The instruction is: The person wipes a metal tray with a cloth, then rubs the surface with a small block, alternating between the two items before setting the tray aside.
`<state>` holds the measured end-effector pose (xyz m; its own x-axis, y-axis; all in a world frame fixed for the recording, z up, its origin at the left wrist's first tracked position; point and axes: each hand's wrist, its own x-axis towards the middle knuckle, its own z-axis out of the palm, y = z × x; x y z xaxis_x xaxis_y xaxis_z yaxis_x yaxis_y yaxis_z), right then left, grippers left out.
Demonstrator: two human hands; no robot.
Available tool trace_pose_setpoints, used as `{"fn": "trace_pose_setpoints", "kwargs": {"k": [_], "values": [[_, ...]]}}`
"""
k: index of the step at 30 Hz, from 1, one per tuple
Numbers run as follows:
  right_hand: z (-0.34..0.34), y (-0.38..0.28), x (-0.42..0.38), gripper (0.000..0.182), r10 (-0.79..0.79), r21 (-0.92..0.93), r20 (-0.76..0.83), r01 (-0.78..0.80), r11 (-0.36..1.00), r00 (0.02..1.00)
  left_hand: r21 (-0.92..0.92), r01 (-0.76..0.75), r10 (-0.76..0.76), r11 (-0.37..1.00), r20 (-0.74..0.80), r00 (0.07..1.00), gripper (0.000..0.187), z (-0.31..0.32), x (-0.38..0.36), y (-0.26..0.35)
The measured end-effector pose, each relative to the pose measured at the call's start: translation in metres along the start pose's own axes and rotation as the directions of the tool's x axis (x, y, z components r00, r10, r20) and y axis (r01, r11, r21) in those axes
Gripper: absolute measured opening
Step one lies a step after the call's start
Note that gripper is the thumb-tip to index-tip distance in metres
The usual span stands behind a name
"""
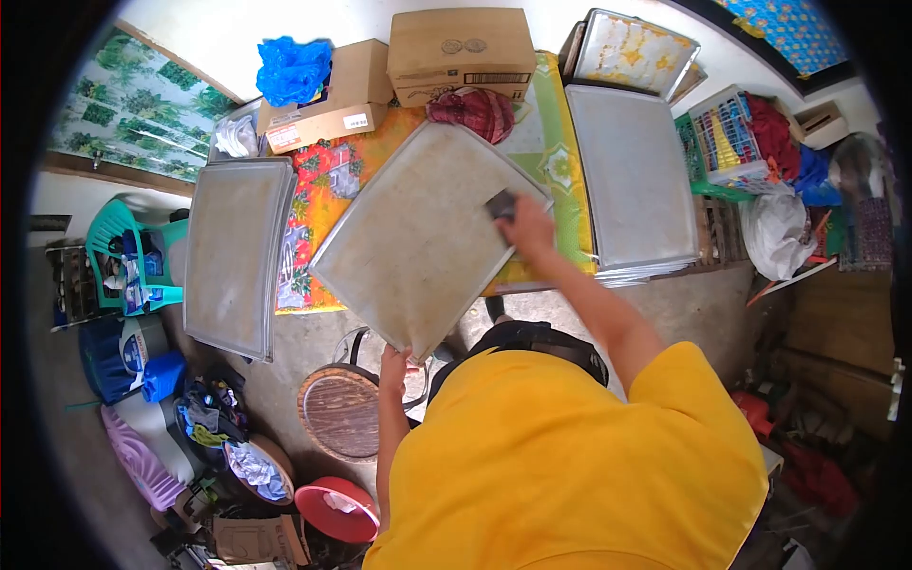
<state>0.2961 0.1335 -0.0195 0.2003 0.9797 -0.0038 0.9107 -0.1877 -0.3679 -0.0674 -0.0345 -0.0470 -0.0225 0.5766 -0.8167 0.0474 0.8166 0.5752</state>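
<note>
A large flat metal baking tray [418,228] with a dull, stained surface lies turned at an angle on the table in front of me. My left hand [395,367] grips its near corner, fingers closed around the rim. On the tray's right side, my right hand [528,228] is closed on a dark block [501,204], pressed to the surface; whether it is a sponge or a scraper I cannot make out. Stacked trays [632,176] sit to the right, and another stack [236,252] is at the left.
Cardboard boxes [463,52] and a maroon cloth [472,114] stand behind the tray on the flowered tablecloth [556,171]. Below the table edge is a round wooden stool [339,413]. A green chair [128,252] is at the left, a red basin [334,508] nearby.
</note>
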Motion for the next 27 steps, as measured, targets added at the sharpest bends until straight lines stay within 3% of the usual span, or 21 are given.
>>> {"fn": "trace_pose_setpoints", "kwargs": {"k": [2,3,6,8,9,11,12,13,14,15,18,19,21,23,26,27], "values": [[0.019,-0.024,-0.039,0.067,-0.288,0.009,-0.053,0.288,0.957,0.956,-0.009,0.009,-0.009,1.000,0.001,1.000,0.042,0.002,-0.002,0.000],[0.018,-0.023,-0.038,0.066,-0.289,-0.001,-0.100,0.291,0.957,0.952,-0.011,0.011,-0.011,1.000,-0.001,1.000,0.042,0.002,-0.002,0.003],[0.002,0.022,0.014,0.068,0.134,-0.027,-0.119,-0.138,0.990,0.984,0.003,-0.014,0.014,1.000,0.001,1.000,0.040,0.002,-0.005,0.005],[-0.012,0.054,0.038,0.066,0.125,-0.085,-0.314,-0.159,0.984,0.941,-0.006,-0.016,0.016,1.000,-0.004,1.000,0.040,0.004,-0.010,0.008],[-0.014,0.049,0.035,0.067,0.125,-0.073,-0.315,-0.156,0.985,0.941,-0.009,-0.021,0.020,1.000,-0.006,1.000,0.040,0.005,-0.011,0.010],[0.004,0.015,0.012,0.065,0.121,0.030,-0.139,-0.117,0.993,0.983,-0.009,-0.029,0.029,1.000,0.003,1.000,0.039,0.003,-0.007,0.008],[0.001,-0.024,-0.008,0.065,0.183,0.118,0.073,-0.190,0.975,0.980,-0.009,-0.031,0.031,0.999,0.009,0.999,0.038,0.002,-0.005,0.005],[0.018,-0.045,-0.029,0.065,0.052,0.140,0.083,-0.063,0.988,0.995,-0.007,-0.010,0.010,1.000,0.025,1.000,0.042,0.001,-0.004,0.002],[0.019,-0.071,-0.046,0.065,-0.045,0.103,0.264,0.018,0.995,0.963,-0.003,0.008,-0.008,1.000,0.041,0.999,0.046,-0.001,-0.002,0.001],[0.018,-0.085,-0.061,0.068,-0.195,0.191,0.198,0.157,0.969,0.961,0.002,0.021,-0.021,1.000,0.055,0.998,0.051,-0.003,0.001,0.005],[-0.006,-0.080,-0.037,0.072,0.012,0.112,0.223,-0.038,0.993,0.975,-0.007,-0.084,0.083,0.996,-0.047,0.995,0.084,0.002,0.001,0.005],[0.005,-0.053,-0.019,0.072,0.020,0.120,-0.012,-0.018,0.993,1.000,-0.007,-0.114,0.113,0.993,-0.082,0.990,0.097,0.004,0.000,0.003],[-0.027,-0.025,0.026,0.070,0.262,0.028,0.004,-0.262,0.965,0.965,0.005,-0.169,0.168,0.986,-0.118,0.979,0.102,0.008,-0.003,0.003],[-0.030,0.000,0.062,0.070,0.371,-0.003,-0.181,-0.378,0.926,0.911,0.017,-0.174,0.174,0.985,-0.121,0.977,0.105,0.008,-0.004,0.008],[0.001,-0.022,0.079,0.073,0.182,0.030,-0.101,-0.180,0.983,0.978,0.021,-0.117,0.119,0.993,-0.085,0.989,0.108,0.003,-0.009,0.014],[0.008,-0.054,0.067,0.072,0.085,-0.041,0.003,-0.084,0.996,0.996,0.009,-0.110,0.110,0.994,-0.076,0.991,0.108,0.003,-0.010,0.016]]}}
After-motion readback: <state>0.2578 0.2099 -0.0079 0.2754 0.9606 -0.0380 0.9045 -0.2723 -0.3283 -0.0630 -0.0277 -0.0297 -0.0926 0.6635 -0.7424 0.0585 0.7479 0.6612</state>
